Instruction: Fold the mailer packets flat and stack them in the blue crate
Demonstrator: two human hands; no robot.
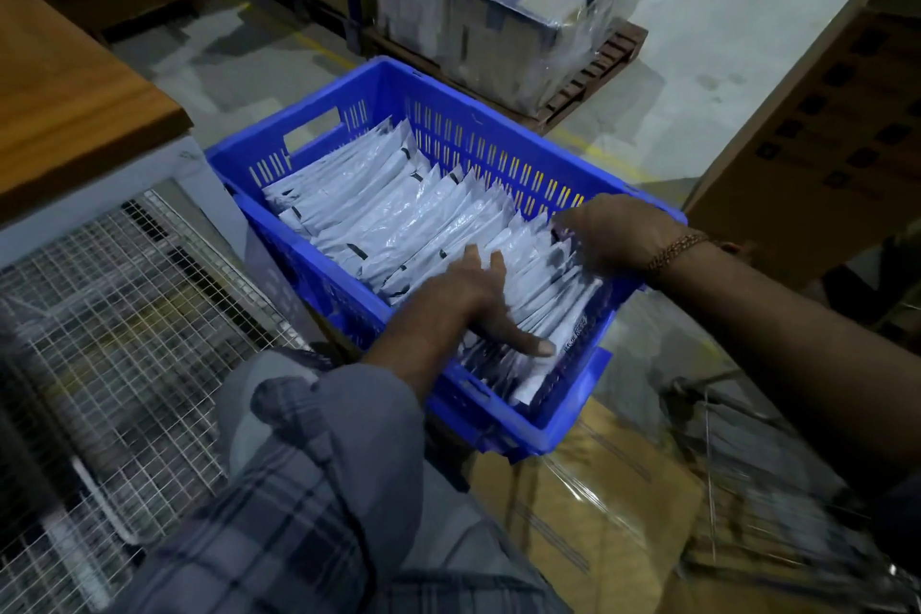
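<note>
While the mailer packets point(398, 219) stood on edge in rows filling the blue crate point(498, 125), the left hand point(458, 299) pressed them flat-fingered at 6 o'clock; whether the right hand point(613, 234) at 3 o'clock gripped any, I cannot tell. Even, level pressure would have packed the row best.

I see a wooden tabletop point(75, 80) and wire mesh cage point(124, 314) left of the fingers, wrapped boxes point(498, 0) on a pallet point(588, 80) beyond.

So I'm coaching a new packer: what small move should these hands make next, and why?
Probably press the near packets back with the left hand, since they lean toward the blue crate's near wall while the right hand rests on their upper edges.
</note>
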